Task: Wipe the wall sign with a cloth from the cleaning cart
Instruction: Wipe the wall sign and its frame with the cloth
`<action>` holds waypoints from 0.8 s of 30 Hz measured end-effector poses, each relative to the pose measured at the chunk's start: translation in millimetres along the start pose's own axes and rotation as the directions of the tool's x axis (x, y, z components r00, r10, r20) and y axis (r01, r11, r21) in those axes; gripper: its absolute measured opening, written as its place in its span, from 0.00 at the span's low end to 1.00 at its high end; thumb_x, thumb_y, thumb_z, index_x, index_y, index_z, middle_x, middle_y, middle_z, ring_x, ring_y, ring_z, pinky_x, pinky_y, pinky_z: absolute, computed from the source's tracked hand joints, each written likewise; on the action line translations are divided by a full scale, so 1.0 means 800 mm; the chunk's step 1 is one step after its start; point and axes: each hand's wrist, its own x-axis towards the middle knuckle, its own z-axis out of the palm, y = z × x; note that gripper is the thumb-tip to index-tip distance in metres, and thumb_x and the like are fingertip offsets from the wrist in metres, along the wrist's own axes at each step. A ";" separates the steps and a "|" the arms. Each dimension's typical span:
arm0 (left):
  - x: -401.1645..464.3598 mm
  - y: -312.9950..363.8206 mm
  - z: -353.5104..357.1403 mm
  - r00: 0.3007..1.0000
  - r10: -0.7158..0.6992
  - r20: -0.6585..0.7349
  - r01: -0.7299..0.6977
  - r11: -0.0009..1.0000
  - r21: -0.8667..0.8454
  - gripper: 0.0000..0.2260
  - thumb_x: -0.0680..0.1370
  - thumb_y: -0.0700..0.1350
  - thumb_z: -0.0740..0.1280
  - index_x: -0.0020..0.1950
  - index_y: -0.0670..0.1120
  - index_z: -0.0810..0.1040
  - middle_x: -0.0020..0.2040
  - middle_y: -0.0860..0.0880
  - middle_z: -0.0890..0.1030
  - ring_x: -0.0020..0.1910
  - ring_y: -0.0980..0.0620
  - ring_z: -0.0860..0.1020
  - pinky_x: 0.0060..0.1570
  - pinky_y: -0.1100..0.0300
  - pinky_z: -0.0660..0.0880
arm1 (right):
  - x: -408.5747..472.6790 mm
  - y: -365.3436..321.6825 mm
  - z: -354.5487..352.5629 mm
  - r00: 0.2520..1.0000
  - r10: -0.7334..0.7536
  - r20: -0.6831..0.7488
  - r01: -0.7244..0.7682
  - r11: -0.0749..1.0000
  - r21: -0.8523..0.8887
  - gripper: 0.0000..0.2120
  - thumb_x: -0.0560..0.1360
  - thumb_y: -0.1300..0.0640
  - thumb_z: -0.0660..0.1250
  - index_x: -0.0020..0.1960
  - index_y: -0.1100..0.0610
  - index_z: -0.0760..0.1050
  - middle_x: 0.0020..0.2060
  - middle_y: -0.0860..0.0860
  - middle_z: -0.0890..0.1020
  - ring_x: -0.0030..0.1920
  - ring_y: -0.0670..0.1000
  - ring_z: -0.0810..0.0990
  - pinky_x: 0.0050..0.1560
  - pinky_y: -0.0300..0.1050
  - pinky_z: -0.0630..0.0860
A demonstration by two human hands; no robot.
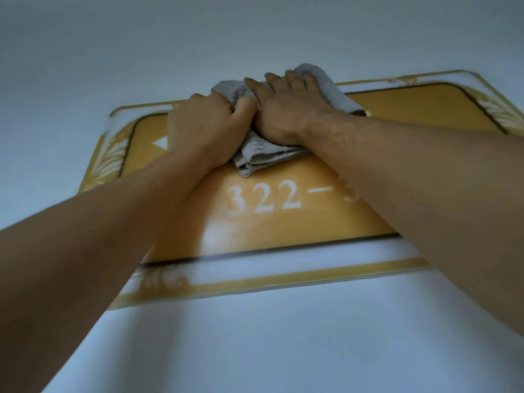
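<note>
Left grip [211, 123] is curling its fingers round a bunched part of the grey cloth [263, 154]; right grip [286, 109] is lying spread and flat, pressing the cloth against the upper edge of the wall sign [283, 222]. The cloth is hanging from between both hands onto the yellow panel, just above the white numerals "322–". The sign is sitting on a pale wall [255, 29].
</note>
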 end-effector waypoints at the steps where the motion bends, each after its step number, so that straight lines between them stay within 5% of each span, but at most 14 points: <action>1: -0.003 0.001 0.000 1.000 0.004 -0.003 -0.004 1.000 -0.007 0.22 0.75 0.60 0.51 0.28 0.47 0.67 0.29 0.45 0.68 0.33 0.43 0.69 0.29 0.54 0.54 | -0.003 -0.002 0.001 1.000 0.015 0.001 -0.015 1.000 -0.002 0.39 0.72 0.32 0.41 0.81 0.43 0.45 0.82 0.54 0.50 0.80 0.62 0.46 0.77 0.63 0.40; 9: -0.046 -0.007 -0.022 1.000 -0.001 0.016 0.003 0.997 -0.076 0.22 0.78 0.54 0.53 0.26 0.47 0.64 0.24 0.50 0.65 0.24 0.52 0.61 0.27 0.55 0.50 | -0.046 -0.040 0.001 0.996 0.087 0.015 -0.086 0.996 -0.026 0.35 0.79 0.33 0.45 0.81 0.45 0.43 0.82 0.55 0.47 0.80 0.62 0.41 0.78 0.63 0.39; 14: -0.111 -0.015 -0.051 1.000 0.017 0.026 -0.015 0.997 -0.070 0.19 0.79 0.50 0.54 0.29 0.45 0.69 0.31 0.46 0.70 0.38 0.42 0.71 0.38 0.53 0.62 | -0.105 -0.076 0.007 0.997 0.066 0.037 -0.064 0.996 -0.054 0.33 0.80 0.33 0.40 0.81 0.45 0.42 0.82 0.54 0.46 0.80 0.62 0.41 0.78 0.61 0.38; 18: -0.153 -0.019 -0.074 0.987 0.059 0.152 -0.064 0.998 0.029 0.19 0.79 0.49 0.52 0.43 0.43 0.80 0.44 0.42 0.80 0.48 0.41 0.73 0.50 0.47 0.65 | -0.150 -0.101 0.007 0.994 0.088 0.058 -0.085 0.995 -0.053 0.36 0.76 0.33 0.33 0.81 0.45 0.41 0.82 0.54 0.45 0.80 0.62 0.41 0.78 0.62 0.39; 24: -0.201 -0.031 -0.108 0.962 0.086 0.259 -0.105 0.993 0.061 0.20 0.77 0.49 0.52 0.43 0.41 0.81 0.40 0.43 0.79 0.43 0.41 0.73 0.45 0.47 0.67 | -0.202 -0.134 0.010 0.992 0.110 0.057 -0.105 0.992 -0.072 0.37 0.77 0.32 0.33 0.82 0.47 0.43 0.82 0.54 0.46 0.80 0.62 0.41 0.78 0.63 0.40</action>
